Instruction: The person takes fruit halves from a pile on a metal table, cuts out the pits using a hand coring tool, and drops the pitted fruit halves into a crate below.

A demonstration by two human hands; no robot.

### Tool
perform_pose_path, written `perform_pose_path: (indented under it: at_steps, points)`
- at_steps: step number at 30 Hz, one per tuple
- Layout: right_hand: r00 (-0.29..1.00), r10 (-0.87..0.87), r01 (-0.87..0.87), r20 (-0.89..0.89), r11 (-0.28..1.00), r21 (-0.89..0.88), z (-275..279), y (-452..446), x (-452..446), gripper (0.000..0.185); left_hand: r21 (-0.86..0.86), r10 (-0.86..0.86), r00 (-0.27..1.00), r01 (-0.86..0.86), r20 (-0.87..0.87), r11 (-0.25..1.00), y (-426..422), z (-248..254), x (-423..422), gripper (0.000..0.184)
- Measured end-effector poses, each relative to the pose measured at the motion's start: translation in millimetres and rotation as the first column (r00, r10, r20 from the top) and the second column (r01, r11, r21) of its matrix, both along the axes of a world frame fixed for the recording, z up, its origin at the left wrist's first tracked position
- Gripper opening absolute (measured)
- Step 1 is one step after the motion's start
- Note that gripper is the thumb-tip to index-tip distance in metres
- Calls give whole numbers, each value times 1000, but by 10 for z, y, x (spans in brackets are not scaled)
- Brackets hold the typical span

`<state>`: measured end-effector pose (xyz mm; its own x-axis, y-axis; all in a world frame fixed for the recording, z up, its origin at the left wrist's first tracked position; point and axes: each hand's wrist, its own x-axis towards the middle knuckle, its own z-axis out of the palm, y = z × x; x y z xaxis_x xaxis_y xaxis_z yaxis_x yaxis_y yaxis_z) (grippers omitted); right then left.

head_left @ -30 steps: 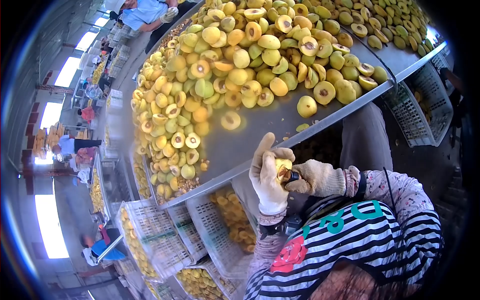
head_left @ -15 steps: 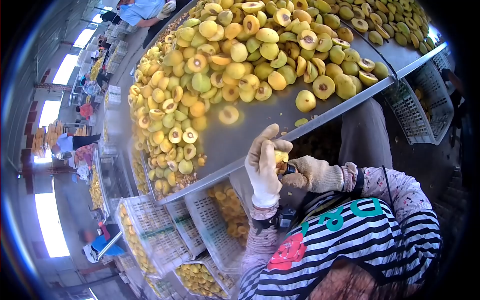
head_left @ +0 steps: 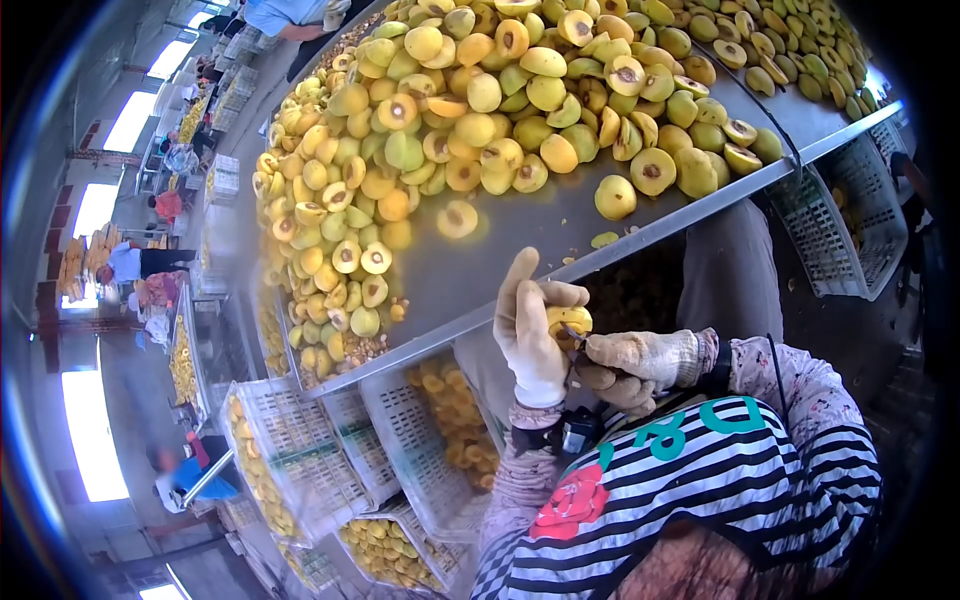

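Observation:
My left hand (head_left: 531, 340), in a pale glove, holds a halved yellow peach (head_left: 571, 318) near the table edge, its index finger pointing up. Beside it, my gloved right hand (head_left: 640, 362) is closed around a small dark pitting tool (head_left: 576, 346), whose tip meets the peach; its exact shape is mostly hidden by the fingers. Just beyond both hands, a metal table (head_left: 465, 275) carries a big heap of peach halves (head_left: 480, 130), several with brown centres facing up. A single half (head_left: 457, 219) lies apart from the heap.
Plastic crates (head_left: 300, 455) of peach pieces stand below the table at left, with another crate (head_left: 815, 225) at right. The table's raised metal rim (head_left: 660, 232) runs in front of my hands. Other people (head_left: 140, 262) are at the left, and one (head_left: 290, 20) stands across the table.
My right hand has shifted slightly down and turned, its fingers now more visible. The peach half in my left hand shows more of its cut side. The view has moved a little.

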<state>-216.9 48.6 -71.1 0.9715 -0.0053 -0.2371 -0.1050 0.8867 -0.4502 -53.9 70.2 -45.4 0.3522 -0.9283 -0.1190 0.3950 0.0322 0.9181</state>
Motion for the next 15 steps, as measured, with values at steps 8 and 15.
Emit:
perform_pose_path:
  at_steps: [8,15]
  points:
    - [952,-255,41,-169,653,-756,-99,-45,88,46,153,-602,777,582,186,799,-288,145,250,42]
    - [1000,-5,3,28,995,96,-77,-26,6,55,79,-213,975,217,-57,973,-54,55,-17,50]
